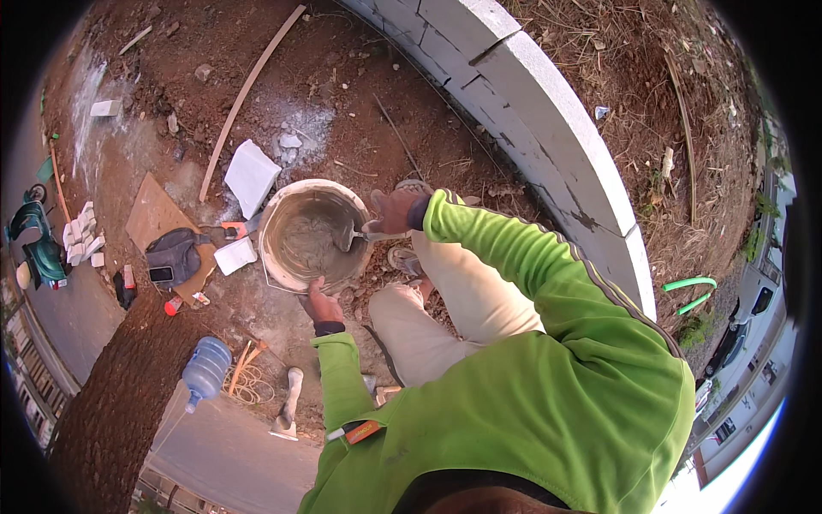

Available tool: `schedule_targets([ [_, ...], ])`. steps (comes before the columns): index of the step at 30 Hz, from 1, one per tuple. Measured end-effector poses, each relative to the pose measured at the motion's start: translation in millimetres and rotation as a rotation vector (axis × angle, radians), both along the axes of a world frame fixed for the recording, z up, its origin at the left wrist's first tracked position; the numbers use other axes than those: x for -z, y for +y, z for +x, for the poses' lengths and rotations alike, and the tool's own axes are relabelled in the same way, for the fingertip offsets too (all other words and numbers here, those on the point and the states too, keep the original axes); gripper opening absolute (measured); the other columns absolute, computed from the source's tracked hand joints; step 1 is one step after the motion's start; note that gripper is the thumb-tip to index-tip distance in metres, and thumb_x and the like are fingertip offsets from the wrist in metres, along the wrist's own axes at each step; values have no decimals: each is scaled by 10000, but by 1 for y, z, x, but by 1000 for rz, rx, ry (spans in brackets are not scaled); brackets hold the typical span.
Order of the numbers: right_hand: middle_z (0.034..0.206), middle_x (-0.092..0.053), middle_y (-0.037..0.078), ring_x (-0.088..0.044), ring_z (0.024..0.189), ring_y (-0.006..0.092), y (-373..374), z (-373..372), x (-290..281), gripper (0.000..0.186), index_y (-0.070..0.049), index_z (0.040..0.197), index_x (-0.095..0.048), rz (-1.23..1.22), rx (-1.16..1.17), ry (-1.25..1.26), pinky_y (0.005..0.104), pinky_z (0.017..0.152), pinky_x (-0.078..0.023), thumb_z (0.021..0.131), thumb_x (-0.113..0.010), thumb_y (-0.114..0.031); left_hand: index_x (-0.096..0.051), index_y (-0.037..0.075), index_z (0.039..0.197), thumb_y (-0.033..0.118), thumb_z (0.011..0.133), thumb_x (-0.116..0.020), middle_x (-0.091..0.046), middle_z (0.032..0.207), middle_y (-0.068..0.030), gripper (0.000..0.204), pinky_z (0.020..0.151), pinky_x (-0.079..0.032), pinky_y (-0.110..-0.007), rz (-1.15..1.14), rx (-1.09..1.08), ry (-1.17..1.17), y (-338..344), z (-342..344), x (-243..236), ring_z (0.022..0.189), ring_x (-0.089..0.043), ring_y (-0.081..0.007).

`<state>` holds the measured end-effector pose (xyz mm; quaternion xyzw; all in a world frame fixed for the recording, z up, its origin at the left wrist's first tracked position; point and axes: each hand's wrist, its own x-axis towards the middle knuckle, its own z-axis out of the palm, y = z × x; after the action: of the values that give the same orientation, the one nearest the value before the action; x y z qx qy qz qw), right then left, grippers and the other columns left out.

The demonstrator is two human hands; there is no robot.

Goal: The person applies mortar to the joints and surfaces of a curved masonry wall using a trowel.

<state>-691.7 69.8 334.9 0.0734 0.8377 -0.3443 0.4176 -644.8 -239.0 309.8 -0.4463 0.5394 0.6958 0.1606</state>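
A round bucket (265, 248) with a pale, smeared rim stands on the soil in front of me, holding wet grey mortar (304, 233). My right hand (396, 210) is closed round the handle of a trowel (345, 236), whose blade dips into the mortar at the bucket's right side. At the near rim, my left hand (321, 305) grips the bucket, with its fingers over the edge. Part of the trowel blade is hidden in the mortar.
A curved wall of grey blocks (548, 120) runs along my right. White block pieces (252, 177) lie left of the bucket, near a dark bag (174, 257). A blue water jug (205, 370) rests by a tree trunk (120, 385). A long wooden strip (248, 90) lies farther off.
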Motion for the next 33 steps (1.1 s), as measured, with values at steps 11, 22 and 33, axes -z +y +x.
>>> schedule_targets([
  [11,1077,-743,158,-730,987,348,54,-66,256,546,-59,1300,-624,279,-330,334,477,833,-583,814,-726,-285,-421,-54,1460,55,801,-651,-492,1459,-175,707,1119,-356,-367,-209,438,475,115,-131,241,1291,-498,-289],
  [22,981,-731,181,-697,907,403,95,-40,301,355,-164,1093,-720,-9,-148,486,521,816,-547,901,-658,-455,-530,-83,1367,373,959,-645,-599,1351,-230,623,1061,-405,-384,-595,829,462,104,-172,253,1238,-569,-317],
  [33,933,-722,170,-693,842,404,118,12,319,388,-111,1174,-615,57,15,797,490,722,-536,904,-727,-367,-537,-61,1380,483,1018,-572,-611,1332,-192,655,1079,-378,-371,-345,612,804,118,-159,287,1217,-555,-267],
])
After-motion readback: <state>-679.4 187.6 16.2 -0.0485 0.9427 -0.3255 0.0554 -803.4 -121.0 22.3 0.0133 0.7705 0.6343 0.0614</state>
